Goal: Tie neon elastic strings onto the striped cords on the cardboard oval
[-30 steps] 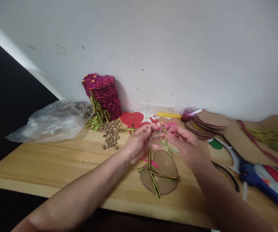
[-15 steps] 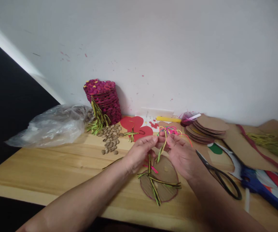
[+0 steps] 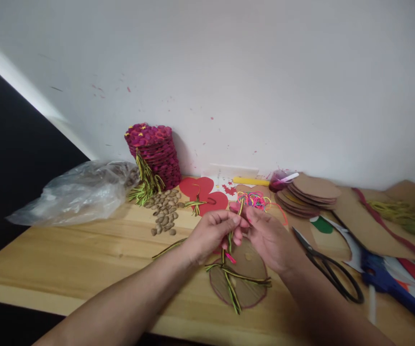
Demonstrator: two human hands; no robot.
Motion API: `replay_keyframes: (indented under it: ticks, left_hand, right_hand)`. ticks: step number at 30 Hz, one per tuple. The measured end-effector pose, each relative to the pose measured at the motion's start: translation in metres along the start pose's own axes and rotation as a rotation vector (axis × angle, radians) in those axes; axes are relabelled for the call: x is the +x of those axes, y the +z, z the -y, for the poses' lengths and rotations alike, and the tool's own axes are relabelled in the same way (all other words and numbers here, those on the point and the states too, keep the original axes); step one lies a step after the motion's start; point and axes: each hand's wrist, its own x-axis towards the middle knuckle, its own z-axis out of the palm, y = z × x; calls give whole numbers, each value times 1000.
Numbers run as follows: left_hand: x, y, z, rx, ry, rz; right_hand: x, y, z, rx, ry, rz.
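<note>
My left hand (image 3: 213, 233) is pinched on a short bundle of yellow, green and black yarn (image 3: 241, 207). Close beside it, my right hand (image 3: 268, 238) has its fingers closed on the same bundle, whose upper end sticks up between the two hands. Fingers hide the middle of the yarn. Under the hands lies a round cardboard disc (image 3: 250, 274) with a dark reddish rim. Several crossed yarn strands (image 3: 231, 273) rest on it, and a bright pink piece (image 3: 230, 258) lies near its top edge.
Scissors (image 3: 328, 264) and a blue-handled tool (image 3: 384, 278) lie at right, near stacked cardboard discs (image 3: 311, 192). Brown shells or seeds (image 3: 164, 211), red paper hearts (image 3: 211, 204), tangled coloured thread (image 3: 254, 200), a plastic bag (image 3: 81, 192) and a magenta decorated stack (image 3: 157, 154) stand farther back.
The yarn bundle's lower end has swung left, toward my left hand. My hands have drawn closer together around it. The view has tilted slightly upward.
</note>
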Motion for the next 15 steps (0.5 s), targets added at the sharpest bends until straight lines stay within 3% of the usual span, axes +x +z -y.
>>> replay_keyframes:
  ticks: [5, 7, 10, 15]
  left_hand:
    - [-4, 3, -1, 48, -79, 56]
    - [-5, 3, -2, 92, -120, 106]
    - [-4, 0, -5, 189, -155, 175]
    - [0, -7, -11, 221, 128, -134]
  right_hand:
    - [0, -11, 5, -21, -30, -126]
    - [0, -17, 11, -71, -117, -227]
    - [-1, -23, 18, -139, -208, -262]
    - [-4, -23, 17, -359, -280, -200]
